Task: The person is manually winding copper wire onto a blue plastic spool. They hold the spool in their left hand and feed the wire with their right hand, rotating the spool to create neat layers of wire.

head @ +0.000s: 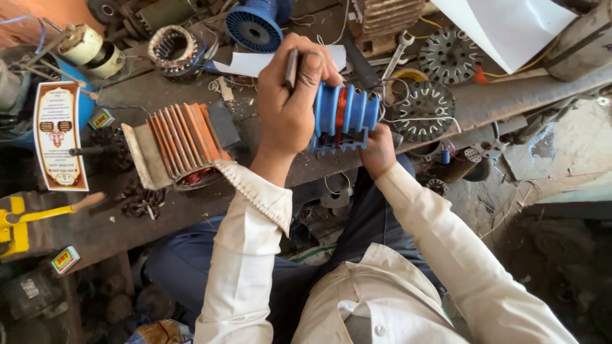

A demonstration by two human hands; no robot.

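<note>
A ribbed orange-finned metal motor housing [182, 143] lies on the dark workbench [191, 210] at nine o'clock of the hands. The left hand [290, 105] has its fingers curled together around a thin grey metal tool [292, 67], pressed against a blue stepped plastic coil former wound with copper wire [346, 114]. At four o'clock of the former, the right hand [377, 151] grips its underside, fingers hidden. A round slotted steel lamination disc [422, 111] lies at three o'clock.
</note>
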